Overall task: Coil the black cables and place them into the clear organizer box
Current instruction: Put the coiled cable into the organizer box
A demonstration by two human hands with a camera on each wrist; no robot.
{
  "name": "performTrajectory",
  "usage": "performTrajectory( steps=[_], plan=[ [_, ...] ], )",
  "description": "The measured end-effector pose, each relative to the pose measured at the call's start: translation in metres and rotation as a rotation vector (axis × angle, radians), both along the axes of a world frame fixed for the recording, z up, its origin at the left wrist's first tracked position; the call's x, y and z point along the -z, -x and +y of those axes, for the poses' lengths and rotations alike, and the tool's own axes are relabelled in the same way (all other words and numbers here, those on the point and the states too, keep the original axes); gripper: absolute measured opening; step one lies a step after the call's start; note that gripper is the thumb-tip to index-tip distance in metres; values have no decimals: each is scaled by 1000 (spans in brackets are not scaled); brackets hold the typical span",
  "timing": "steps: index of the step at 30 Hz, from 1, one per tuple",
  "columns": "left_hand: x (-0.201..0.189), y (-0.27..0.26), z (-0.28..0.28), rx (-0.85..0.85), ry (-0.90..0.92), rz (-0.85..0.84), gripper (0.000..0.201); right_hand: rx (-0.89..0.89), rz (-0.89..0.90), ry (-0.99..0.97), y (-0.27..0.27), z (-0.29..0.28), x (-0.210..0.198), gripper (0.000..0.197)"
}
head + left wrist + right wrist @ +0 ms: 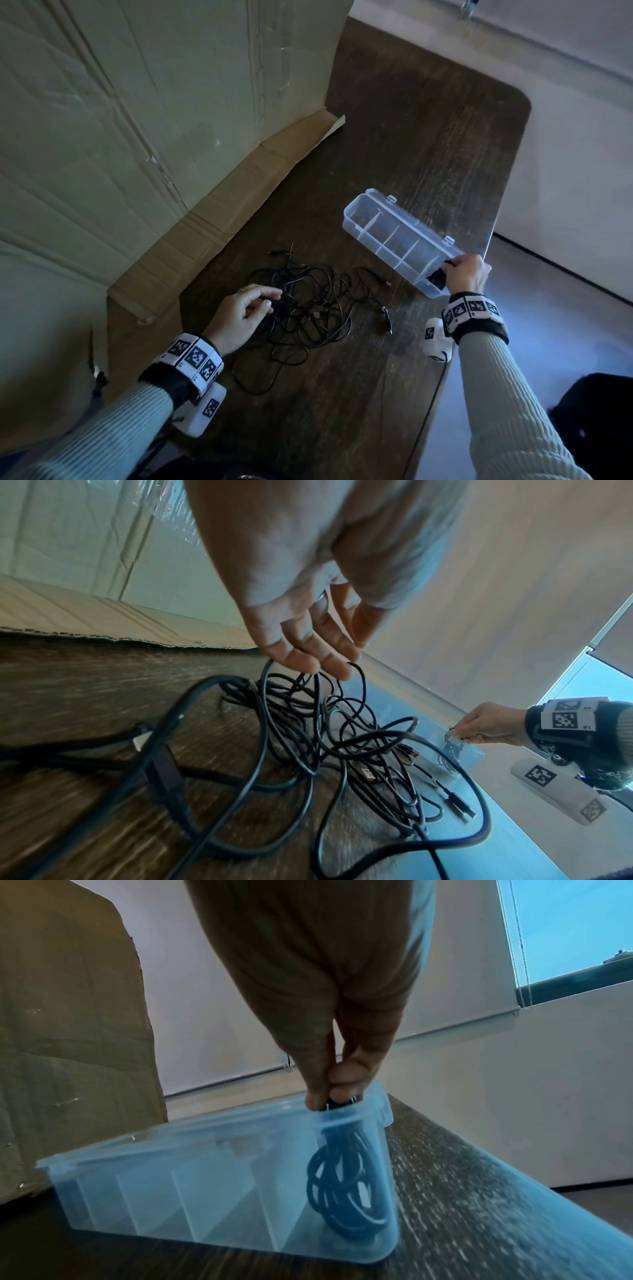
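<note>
On the dark wood counter (411, 137), the right hand (467, 274) pinches a coiled black cable (346, 1185) in the clear organizer box's (394, 233) near end compartment. Seat the coil low before letting go. The left hand (239, 317), loosely spread, touches the tangled cables (308, 301).

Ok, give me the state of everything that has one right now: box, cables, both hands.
clear organizer box: lid open, on table.
coiled cable: in the box's near end compartment.
loose cables: tangled on table.
right hand: pinching the coiled cable's top.
left hand: relaxed, fingertips at the tangle.
</note>
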State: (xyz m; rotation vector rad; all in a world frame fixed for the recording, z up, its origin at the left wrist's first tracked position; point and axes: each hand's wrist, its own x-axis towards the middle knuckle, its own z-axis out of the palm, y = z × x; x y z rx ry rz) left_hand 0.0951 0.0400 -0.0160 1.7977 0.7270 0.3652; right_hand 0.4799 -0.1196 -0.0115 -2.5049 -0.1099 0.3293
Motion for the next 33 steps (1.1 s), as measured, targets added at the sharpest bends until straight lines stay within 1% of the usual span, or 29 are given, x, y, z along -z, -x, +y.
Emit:
performTrajectory(
  steps=[3,5,6,7,9,12,16,22,24,27,29,30,31,33],
  plan=[
    [0,-1,0,-6,-3,8,30,16,54,12,8,7,3,28],
    [0,-2,0,-9,-2,2,29,108,79,18,13,10,4,37],
    [0,-3,0,-12,1,-2,29,125,72,28,13,11,6,38],
    [0,-3,0,-15,2,-6,29,88,42,62,14,13,7,35],
    [-1,-4,0,-18,0,-11,29,-1,39,131,10,14,12,26],
    [-1,-6,0,-12,-6,-7,29,-85,0,246,13,15,8,21],
    [1,-8,1,-13,-12,-9,29,-182,-75,396,20,20,1,21],
    [-1,-5,-1,-24,-21,-7,29,-285,-104,539,21,33,2,23],
    [-3,-2,-3,-32,-27,-9,28,-267,-92,530,19,33,0,24],
    [-6,1,-2,-37,-32,-10,26,-198,-21,419,10,24,-8,20],
    [-9,6,0,-30,-39,-8,27,-176,32,353,10,14,-10,26],
    [-8,8,2,-32,-45,-5,27,-188,22,342,15,12,-11,30],
    [-8,11,4,-33,-54,0,28,-197,-32,319,24,10,-12,32],
    [-8,14,6,-32,-61,14,29,-223,-246,209,53,5,-17,32]
  ],
)
